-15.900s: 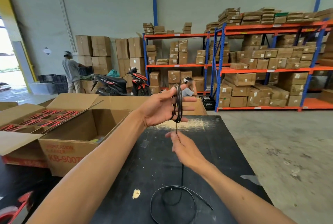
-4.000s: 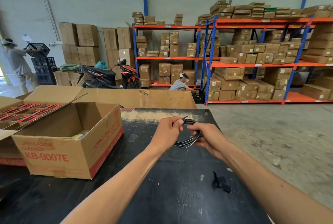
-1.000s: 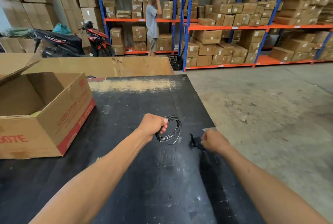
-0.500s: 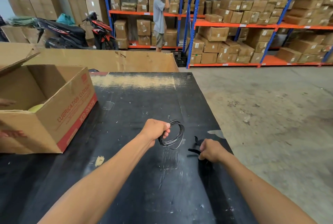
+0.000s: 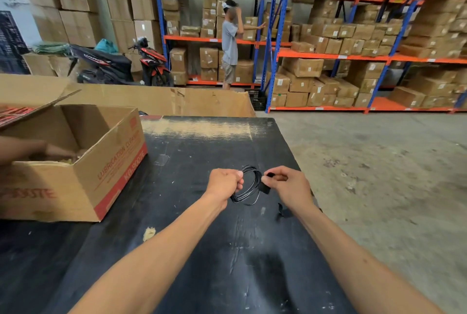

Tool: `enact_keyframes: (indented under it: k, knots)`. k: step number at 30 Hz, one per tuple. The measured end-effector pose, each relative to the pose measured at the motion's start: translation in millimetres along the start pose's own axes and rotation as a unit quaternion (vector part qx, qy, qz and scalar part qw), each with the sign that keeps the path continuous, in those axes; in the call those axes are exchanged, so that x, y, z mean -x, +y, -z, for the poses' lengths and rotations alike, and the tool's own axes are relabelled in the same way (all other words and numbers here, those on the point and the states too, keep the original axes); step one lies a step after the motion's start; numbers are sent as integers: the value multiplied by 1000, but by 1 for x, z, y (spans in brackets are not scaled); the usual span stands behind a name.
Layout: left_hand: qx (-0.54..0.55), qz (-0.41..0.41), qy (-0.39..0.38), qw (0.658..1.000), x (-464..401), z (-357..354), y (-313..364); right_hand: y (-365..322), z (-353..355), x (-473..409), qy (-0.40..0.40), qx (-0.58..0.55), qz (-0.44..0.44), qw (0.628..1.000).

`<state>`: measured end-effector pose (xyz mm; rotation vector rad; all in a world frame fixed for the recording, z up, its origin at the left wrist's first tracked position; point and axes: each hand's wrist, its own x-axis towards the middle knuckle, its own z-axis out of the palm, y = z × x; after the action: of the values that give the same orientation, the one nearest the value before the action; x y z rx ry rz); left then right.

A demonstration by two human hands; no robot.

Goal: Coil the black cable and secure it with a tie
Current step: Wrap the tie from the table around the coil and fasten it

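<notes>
The black cable [image 5: 249, 185] is already wound into a round coil, held up over the near part of the black table [image 5: 202, 250]. The left hand [image 5: 225, 183] grips its left side. The right hand [image 5: 288, 184] pinches a small black tie [image 5: 265, 188] against the coil's right side. Wrapping the tie around is what is left.

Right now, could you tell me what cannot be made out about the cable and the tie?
Head view only:
- Tie: small and black against the black table; whether it wraps the coiled cable is unclear.
- Cable ends: hidden inside the left hand.
- Tie's upper end: covered by the right hand fingers.
</notes>
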<state>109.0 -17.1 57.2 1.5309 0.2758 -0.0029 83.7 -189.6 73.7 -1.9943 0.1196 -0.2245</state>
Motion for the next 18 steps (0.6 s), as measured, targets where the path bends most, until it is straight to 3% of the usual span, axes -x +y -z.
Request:
enact_keyframes:
  k: [8,14,18]
  knots:
    - [-27,-54,-6,998,11,-10,12,-16,-11,13,62,25,-34,997]
    - [-73,-93,-27,993,25,-20,14,-25,-19,14,95,-167,-128,973]
    - [-63,-85,-43,993,29,-18,17,-30,-21,14,38,-277,-142,949]
